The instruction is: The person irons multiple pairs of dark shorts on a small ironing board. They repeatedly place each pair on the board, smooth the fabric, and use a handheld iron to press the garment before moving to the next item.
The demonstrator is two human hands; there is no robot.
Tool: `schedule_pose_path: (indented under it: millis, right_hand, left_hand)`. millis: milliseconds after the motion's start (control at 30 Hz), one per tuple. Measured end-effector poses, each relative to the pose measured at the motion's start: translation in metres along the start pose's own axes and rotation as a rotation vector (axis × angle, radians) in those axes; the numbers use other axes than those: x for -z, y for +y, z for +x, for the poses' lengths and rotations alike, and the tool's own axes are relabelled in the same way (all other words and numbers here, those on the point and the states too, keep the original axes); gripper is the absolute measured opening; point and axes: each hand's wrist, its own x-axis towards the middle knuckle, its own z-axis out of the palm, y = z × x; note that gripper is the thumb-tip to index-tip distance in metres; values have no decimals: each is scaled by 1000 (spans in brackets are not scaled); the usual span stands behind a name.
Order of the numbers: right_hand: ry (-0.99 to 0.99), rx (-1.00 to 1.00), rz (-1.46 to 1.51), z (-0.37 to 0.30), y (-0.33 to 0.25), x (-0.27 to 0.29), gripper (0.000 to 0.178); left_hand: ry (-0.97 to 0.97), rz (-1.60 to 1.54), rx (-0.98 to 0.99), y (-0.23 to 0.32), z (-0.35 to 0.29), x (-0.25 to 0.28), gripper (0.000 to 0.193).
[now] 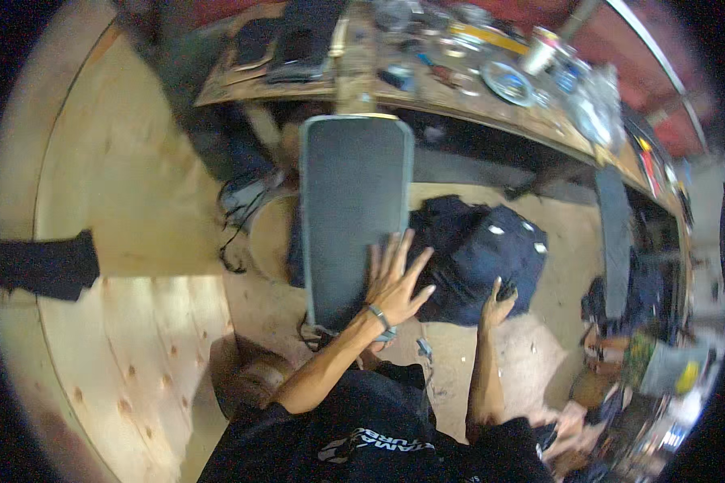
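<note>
A long, dark grey flat board with rounded corners and a pale rim extends from near my body to the worktable. My left hand, a dark band on its wrist, lies across the board's near right edge with fingers spread, holding nothing. To the right, my right hand is closed, thumb upward, around something small and dark that blurs into the cloth behind it. Beyond that hand lies a heap of dark navy cloth with several small white patches, beside the board.
A wooden worktable crosses the far side, bearing a round dish, a white cup and clutter. A dark strip hangs from its right part. Plywood panels stand at left, with dark cloth there. Assorted items crowd the lower right.
</note>
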Motion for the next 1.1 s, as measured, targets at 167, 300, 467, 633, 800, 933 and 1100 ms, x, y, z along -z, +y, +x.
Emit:
schedule_pose_path:
  millis: [167,300,467,633,800,933,1100]
  right_hand:
    - [-246,552,65,-86,-173,-73,90]
    - [-465,894,-221,-144,-284,-135,105]
    - [-393,915,-335,-156,-291,-162,94]
    - [-381,1010,-293,-146,-275,-163,96]
    - [-392,875,15,-146,-271,-163,91]
    - [-372,372,553,-118,-227,-110,64]
    - [-415,367,115,-107,-142,15,58]
  left_hand:
    - [403,-497,685,-215,-109,33,76]
    - [-233,-55,858,-344,-176,13,61]
    - [-507,-5,733,-372,-104,-76,55]
    - [-91,337,411,-416,23,-156,64]
    - [-413,504,372,-454,20,-140,69]
    - [-583,274,275,-366,-72,-70,62]
    - [-841,-4,165,-193,-203,5,48]
